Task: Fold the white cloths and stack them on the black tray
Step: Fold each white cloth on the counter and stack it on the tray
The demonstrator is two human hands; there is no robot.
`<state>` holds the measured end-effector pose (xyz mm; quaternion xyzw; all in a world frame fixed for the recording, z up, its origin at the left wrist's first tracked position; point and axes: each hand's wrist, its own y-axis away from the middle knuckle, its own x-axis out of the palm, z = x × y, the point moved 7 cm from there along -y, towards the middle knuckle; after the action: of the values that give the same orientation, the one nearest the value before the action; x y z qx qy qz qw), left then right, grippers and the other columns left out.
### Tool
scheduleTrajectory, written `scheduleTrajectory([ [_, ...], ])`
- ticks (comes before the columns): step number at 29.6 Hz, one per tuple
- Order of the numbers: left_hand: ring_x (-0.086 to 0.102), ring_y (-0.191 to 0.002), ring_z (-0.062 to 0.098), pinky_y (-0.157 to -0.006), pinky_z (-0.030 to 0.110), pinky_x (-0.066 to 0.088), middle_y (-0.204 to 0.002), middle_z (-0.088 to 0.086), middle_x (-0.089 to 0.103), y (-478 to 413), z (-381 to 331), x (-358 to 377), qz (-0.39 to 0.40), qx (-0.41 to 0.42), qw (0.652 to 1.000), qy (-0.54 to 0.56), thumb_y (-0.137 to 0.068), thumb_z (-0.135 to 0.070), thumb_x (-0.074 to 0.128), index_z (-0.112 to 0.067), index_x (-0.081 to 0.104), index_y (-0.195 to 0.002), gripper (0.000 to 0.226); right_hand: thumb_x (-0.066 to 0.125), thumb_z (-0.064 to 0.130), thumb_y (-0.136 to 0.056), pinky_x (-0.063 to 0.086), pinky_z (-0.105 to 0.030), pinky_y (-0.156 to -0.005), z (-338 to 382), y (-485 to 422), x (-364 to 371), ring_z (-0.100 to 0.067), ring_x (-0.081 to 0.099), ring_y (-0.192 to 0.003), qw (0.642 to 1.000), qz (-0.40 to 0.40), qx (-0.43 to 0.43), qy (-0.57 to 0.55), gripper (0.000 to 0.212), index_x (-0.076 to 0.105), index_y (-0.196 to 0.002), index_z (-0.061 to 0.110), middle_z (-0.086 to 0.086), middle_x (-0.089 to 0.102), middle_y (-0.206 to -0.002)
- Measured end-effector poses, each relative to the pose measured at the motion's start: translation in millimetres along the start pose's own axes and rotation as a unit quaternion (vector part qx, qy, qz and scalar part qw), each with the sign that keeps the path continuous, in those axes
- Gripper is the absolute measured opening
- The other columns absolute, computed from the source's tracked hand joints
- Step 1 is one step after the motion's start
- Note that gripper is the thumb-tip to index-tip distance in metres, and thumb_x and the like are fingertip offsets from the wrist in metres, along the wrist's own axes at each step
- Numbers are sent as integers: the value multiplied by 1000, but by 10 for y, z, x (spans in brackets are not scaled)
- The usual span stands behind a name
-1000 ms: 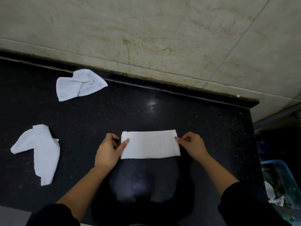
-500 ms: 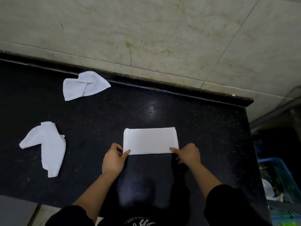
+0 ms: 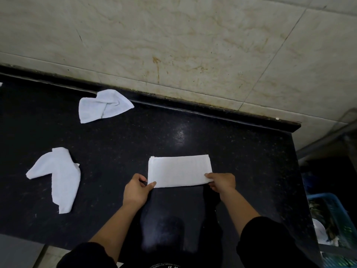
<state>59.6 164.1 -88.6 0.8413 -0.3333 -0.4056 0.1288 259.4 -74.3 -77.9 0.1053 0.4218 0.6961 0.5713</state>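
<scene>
The folded cloth (image 3: 179, 170) is lying flat on the counter (image 3: 231, 144), nearer the front edge than the back and a little right of the middle. The left hand (image 3: 136, 190) is sitting at its front left corner and the right hand (image 3: 222, 181) at its front right corner, each pinching that corner. A second cloth (image 3: 56, 176) is lying well to the left, toward the front edge. A third cloth (image 3: 104, 106) is lying behind it, close to the back edge, where the wall (image 3: 173, 45) is rising. A basket (image 3: 336, 215) is standing beyond the right edge, by the front corner.
</scene>
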Motion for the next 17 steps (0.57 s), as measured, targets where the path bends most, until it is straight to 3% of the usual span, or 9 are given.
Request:
scheduleTrajectory([
  [4,58,-72,15,-59,25,44,-82,2,60,-29,9,-2,14,-4,1000,6,-81,-34,75,-14,55,-95,32,63,2,-81,54,-33,-66,36,51,8,-22,58,-67,999,1,17,-40,4,60,-80,-1,-11,60,-79],
  [7,64,-66,20,-66,37,57,-81,6,66,-71,34,13,41,-15,998,33,-82,-37,73,-13,58,-92,30,60,7,-81,55,-39,-75,99,55,42,-24,58,-76,999,20,12,-35,5,58,-77,6,-10,59,-83],
  [10,66,-56,20,-62,33,59,-77,7,69,-98,28,-17,56,-28,996,57,-84,-33,73,-9,62,-91,27,66,8,-82,53,-34,-66,199,15,48,-22,58,-73,999,19,-28,22,8,60,-79,4,-11,62,-86],
  [12,66,-55,19,-62,32,59,-74,7,70,-115,27,-33,55,-30,996,57,-83,-29,74,-7,64,-90,25,66,8,-82,52,-34,-67,298,21,59,-19,56,-72,995,5,-76,68,6,62,-81,4,-12,63,-88],
  [14,67,-54,19,-65,35,60,-72,7,71,-123,31,-34,52,-32,996,61,-81,-27,76,-6,66,-88,24,64,10,-81,51,-36,-72,397,75,135,-17,55,-72,989,11,-116,87,6,60,-79,6,-8,61,-85],
  [17,67,-54,20,-68,38,61,-72,8,72,-129,50,-36,51,-37,995,77,-80,-26,78,-7,67,-85,22,64,11,-78,44,-30,-63,542,221,355,-16,53,-68,978,52,-166,114,12,55,-71,10,-2,57,-74],
])
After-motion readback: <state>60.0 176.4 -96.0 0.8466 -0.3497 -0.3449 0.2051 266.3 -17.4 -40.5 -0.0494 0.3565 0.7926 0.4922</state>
